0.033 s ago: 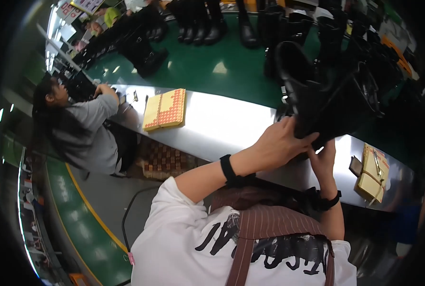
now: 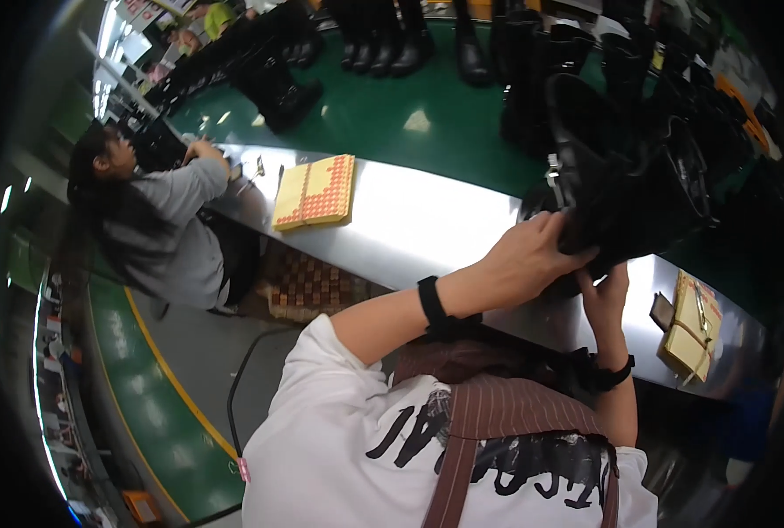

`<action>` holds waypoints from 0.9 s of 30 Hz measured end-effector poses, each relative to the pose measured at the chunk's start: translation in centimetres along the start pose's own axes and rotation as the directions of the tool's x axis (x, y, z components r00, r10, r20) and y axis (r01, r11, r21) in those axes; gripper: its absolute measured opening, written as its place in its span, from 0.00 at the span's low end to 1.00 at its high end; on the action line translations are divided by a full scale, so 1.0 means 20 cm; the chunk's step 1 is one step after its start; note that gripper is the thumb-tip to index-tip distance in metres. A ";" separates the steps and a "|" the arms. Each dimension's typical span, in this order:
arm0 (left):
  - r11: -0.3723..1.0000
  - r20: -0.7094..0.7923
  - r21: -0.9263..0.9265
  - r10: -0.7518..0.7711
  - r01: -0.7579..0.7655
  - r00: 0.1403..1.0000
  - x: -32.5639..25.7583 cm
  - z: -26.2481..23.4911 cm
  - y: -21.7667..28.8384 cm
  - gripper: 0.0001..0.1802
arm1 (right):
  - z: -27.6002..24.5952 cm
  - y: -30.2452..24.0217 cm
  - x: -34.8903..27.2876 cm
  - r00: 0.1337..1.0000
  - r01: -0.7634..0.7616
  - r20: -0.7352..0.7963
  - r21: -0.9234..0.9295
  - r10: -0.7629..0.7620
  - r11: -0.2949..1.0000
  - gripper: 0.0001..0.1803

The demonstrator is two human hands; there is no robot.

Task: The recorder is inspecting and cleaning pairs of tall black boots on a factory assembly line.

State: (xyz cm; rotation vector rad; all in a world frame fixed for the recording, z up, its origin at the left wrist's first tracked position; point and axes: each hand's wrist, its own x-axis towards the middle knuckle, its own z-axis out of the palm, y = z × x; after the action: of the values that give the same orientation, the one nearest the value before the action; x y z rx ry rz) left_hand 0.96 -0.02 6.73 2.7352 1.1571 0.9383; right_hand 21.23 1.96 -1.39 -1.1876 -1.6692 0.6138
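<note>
A pair of black boots (image 2: 599, 189), or one boot with its shaft spread wide, is held up over the metal bench; dark leather makes the count hard to tell. A metal buckle shows on its left side. My left hand (image 2: 533, 260) is closed on the lower left part of the leather, thumb pointing right. Just beside it, my right hand (image 2: 607, 295) grips the underside from below, its fingers partly hidden by the boot. Both wrists wear dark bands.
Across the metal bench (image 2: 436, 211) runs a green conveyor belt (image 2: 383, 123) carrying several black boots (image 2: 401, 44). A stack of yellow printed sheets (image 2: 315, 192) lies left, another yellow bundle (image 2: 693, 330) right. A co-worker in grey (image 2: 163, 211) sits at the left.
The whole view has shifted slightly, with the bench and belt appearing a little farther right. Both hands keep their hold on the boots.
</note>
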 end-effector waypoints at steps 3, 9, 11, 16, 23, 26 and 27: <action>1.000 0.010 0.001 0.023 -0.023 1.000 -0.01 -0.02 -0.03 0.22 | -0.07 0.09 -0.04 0.999 0.029 -0.031 0.027 -0.028 0.999 0.18; 0.999 0.131 -0.049 -0.015 0.021 0.991 -0.11 -0.13 -0.11 0.19 | -0.28 0.09 -0.07 0.986 -0.166 0.012 -0.108 0.168 0.980 0.26; 1.000 0.116 -0.018 -0.003 0.005 0.993 -0.13 -0.13 -0.11 0.19 | -0.35 0.04 -0.12 0.990 -0.072 0.097 -0.238 0.098 0.969 0.26; 0.999 0.054 -0.034 -0.026 0.028 0.998 -0.18 -0.05 -0.11 0.16 | -0.56 -0.44 -0.17 0.892 0.028 0.393 -0.545 0.225 0.838 0.16; 0.993 -0.130 0.099 -0.051 0.064 0.990 -0.23 0.08 -0.05 0.18 | -0.18 -1.59 -0.09 0.234 0.430 0.576 0.661 -0.783 0.615 0.28; 0.991 -0.117 0.114 -0.053 0.067 0.992 -0.26 0.08 -0.03 0.19 | -0.03 -1.75 -0.36 0.375 0.131 0.377 0.883 -0.847 0.451 0.16; 0.992 -0.098 0.101 -0.066 0.076 0.993 -0.27 0.07 -0.03 0.21 | 0.01 -1.79 -0.40 0.465 0.121 0.271 0.924 -0.843 0.364 0.14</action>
State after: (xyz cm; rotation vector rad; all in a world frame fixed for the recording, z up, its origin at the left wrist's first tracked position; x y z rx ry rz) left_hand -1.66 -2.82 2.65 2.7350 1.3472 1.0365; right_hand 6.30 -19.62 24.23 0.4935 -1.8708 1.3443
